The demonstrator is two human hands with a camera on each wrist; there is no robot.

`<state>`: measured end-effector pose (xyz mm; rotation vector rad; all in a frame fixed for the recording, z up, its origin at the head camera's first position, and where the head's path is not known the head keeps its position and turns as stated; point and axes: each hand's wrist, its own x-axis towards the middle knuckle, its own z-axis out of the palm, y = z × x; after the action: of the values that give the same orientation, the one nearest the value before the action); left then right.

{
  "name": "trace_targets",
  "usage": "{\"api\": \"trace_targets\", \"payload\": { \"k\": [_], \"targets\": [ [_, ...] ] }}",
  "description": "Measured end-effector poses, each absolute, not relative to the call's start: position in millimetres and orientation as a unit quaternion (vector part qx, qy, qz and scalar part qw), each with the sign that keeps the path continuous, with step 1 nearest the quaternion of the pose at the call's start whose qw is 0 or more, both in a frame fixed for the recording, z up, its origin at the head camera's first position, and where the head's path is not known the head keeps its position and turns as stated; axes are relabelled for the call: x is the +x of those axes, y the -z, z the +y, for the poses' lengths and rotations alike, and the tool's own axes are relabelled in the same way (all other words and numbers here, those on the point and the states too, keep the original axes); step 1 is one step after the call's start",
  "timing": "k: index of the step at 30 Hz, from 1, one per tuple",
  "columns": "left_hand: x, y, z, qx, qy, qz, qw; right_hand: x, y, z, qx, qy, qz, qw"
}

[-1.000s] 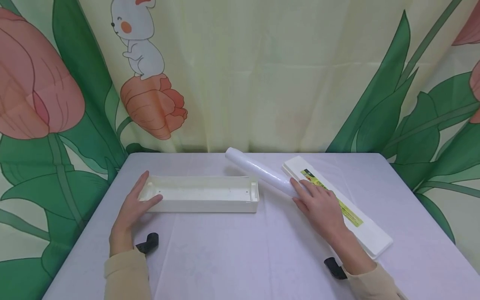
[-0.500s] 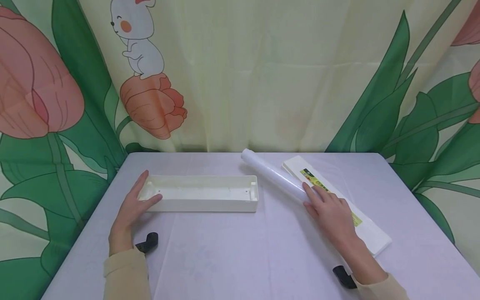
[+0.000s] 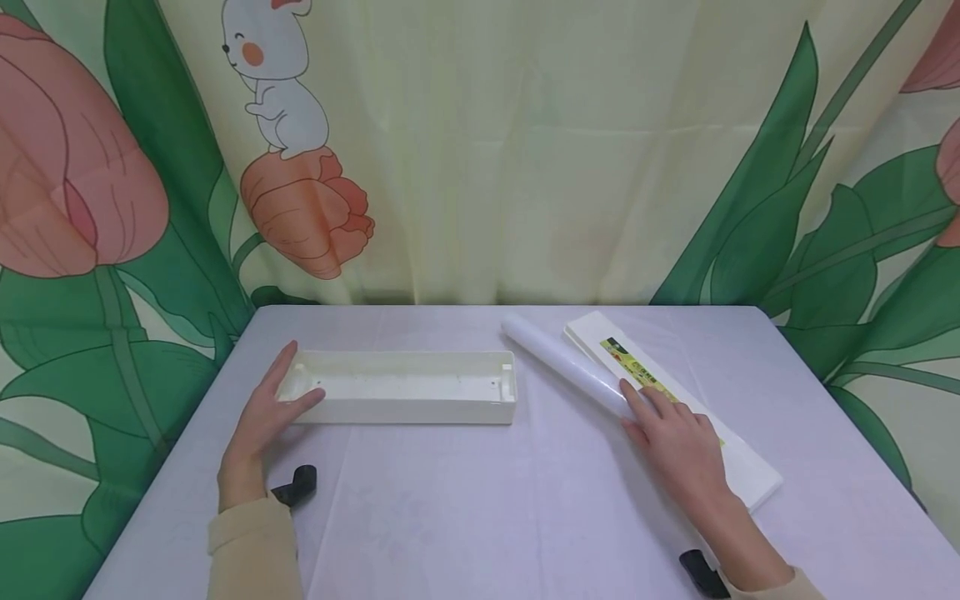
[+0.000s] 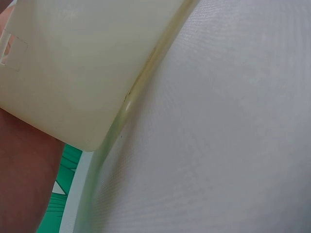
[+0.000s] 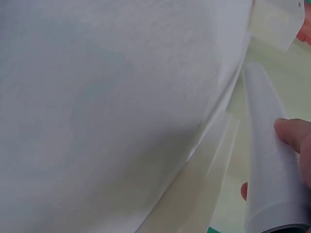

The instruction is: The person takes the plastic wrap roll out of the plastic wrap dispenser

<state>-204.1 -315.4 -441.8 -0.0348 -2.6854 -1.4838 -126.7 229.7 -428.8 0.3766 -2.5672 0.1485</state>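
My left hand (image 3: 262,408) grips the left end of a long white plastic box (image 3: 405,412) on the table, thumb over the near side. The box is open at the top, and I see a few small specks inside. Its outer wall (image 4: 82,68) fills the upper left of the left wrist view. My right hand (image 3: 682,450) holds a roll of clear plastic wrap (image 3: 566,367) by its near part, slanting away to the left. In the right wrist view the thumb (image 5: 294,133) lies along the roll (image 5: 272,160), and one fingertip shows on the other side.
A long white lid (image 3: 750,479) with a yellow-green label lies slanted to the right, partly under the right hand. White cloth covers the table (image 3: 450,517). A printed curtain (image 3: 525,167) hangs behind. Black camera mounts (image 3: 298,486) sit at both wrists.
My right hand has moved right and toward me, bringing the roll of plastic wrap away from the box and closer to the lid. The left hand and box have stayed put.
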Motion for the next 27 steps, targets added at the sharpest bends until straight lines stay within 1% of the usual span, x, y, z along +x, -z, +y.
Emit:
{"api": "trace_targets", "payload": {
  "k": [9, 12, 18, 27],
  "targets": [
    [-202, 440, -313, 0.005, 0.472, -0.881, 0.025, -120, 430, 236, 0.118, -0.053, -0.961, 0.245],
    [-202, 439, -312, 0.008, 0.475, -0.880, 0.023, -118, 429, 234, 0.108, -0.059, -0.967, 0.222],
    [-202, 441, -313, 0.003, 0.474, -0.880, 0.028, -115, 423, 226, 0.088, -0.069, -0.981, 0.158],
    [-203, 442, -314, 0.007, 0.468, -0.883, 0.032, -112, 417, 216, 0.089, -0.064, -0.987, 0.117]
  ]
}}
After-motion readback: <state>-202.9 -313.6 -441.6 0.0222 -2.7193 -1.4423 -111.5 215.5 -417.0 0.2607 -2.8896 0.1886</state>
